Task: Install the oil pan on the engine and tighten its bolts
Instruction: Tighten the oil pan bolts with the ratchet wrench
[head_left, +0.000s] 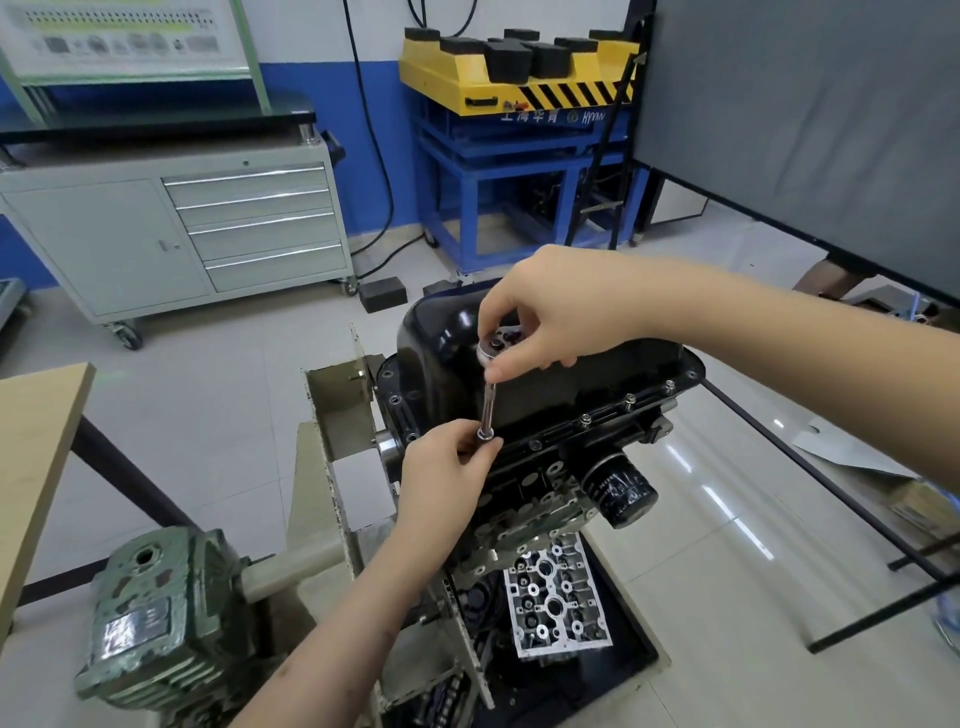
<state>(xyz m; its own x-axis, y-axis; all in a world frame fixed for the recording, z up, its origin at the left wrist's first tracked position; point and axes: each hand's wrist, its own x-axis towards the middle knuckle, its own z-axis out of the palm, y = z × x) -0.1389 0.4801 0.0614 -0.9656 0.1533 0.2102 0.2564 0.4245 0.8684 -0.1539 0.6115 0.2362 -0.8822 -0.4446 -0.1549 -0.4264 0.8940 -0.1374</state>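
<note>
Right hand (550, 312) grips ratchet (493, 349) head; left hand (447, 467) pinches socket (485, 434) below on pan (457, 353) flange. Steel tool stiff, likely slippery; steady low.

A beige engine stand (332, 499) carries the inverted engine (540, 493), resting on tiled floor (234, 353)

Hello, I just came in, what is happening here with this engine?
A person is fastening the black oil pan onto an engine held upside down on a stand. The right hand grips the head of a ratchet, and the left hand steadies its socket extension at the pan's flange. Several bolts already sit along the flange.
</note>
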